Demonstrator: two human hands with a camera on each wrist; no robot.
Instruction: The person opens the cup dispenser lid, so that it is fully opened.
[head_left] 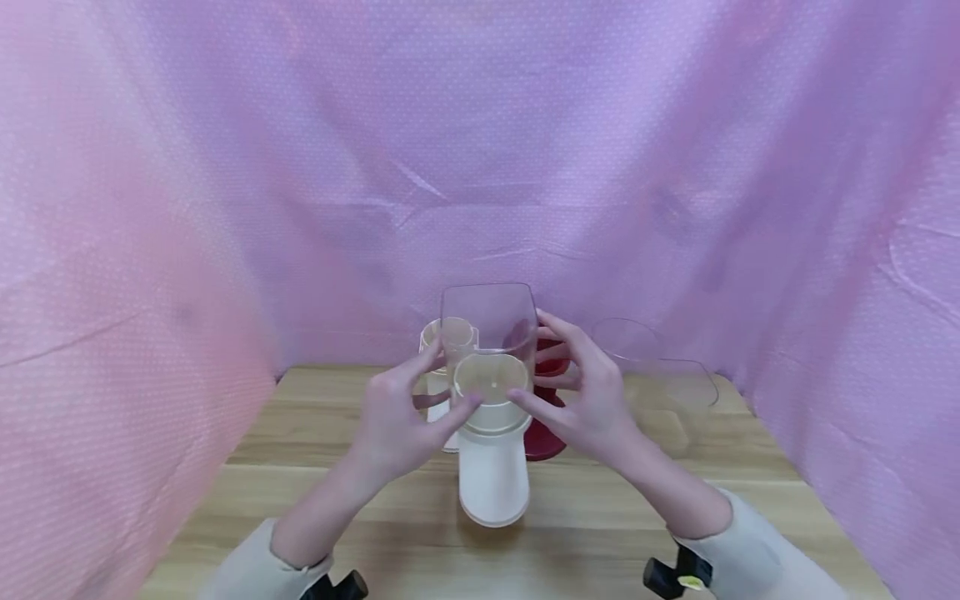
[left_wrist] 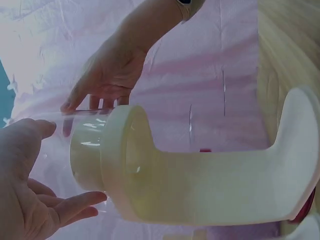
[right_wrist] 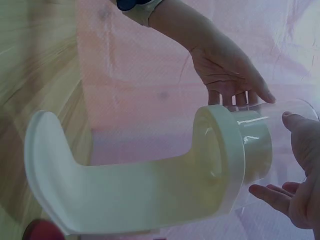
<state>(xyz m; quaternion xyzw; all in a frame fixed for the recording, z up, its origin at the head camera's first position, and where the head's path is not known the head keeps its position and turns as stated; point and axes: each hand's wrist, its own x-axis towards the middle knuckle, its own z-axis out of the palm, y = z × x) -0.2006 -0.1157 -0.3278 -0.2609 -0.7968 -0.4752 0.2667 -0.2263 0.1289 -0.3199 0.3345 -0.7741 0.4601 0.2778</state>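
A cream plastic stand (head_left: pixel 493 479) rises from the table in the middle of the head view, with a C-shaped side profile in both wrist views. Around the round collar (left_wrist: pixel 90 150) at its top sits a clear open-topped container (head_left: pixel 487 310). My left hand (head_left: pixel 401 417) holds this container from the left, thumb toward me and fingers along the far side. From the right, my right hand (head_left: pixel 588 392) holds it the same way, its thumb low on the front. In the right wrist view the container's wall (right_wrist: pixel 290 107) overlaps the collar.
Behind my left hand stands a second cream stand (head_left: pixel 439 412), partly hidden. A red stand (head_left: pixel 546 440) is behind the right hand. Another clear container (head_left: pixel 663 387) lies farther right on the wooden table (head_left: pixel 360 500). Pink sheeting (head_left: pixel 480 150) closes off the back and sides.
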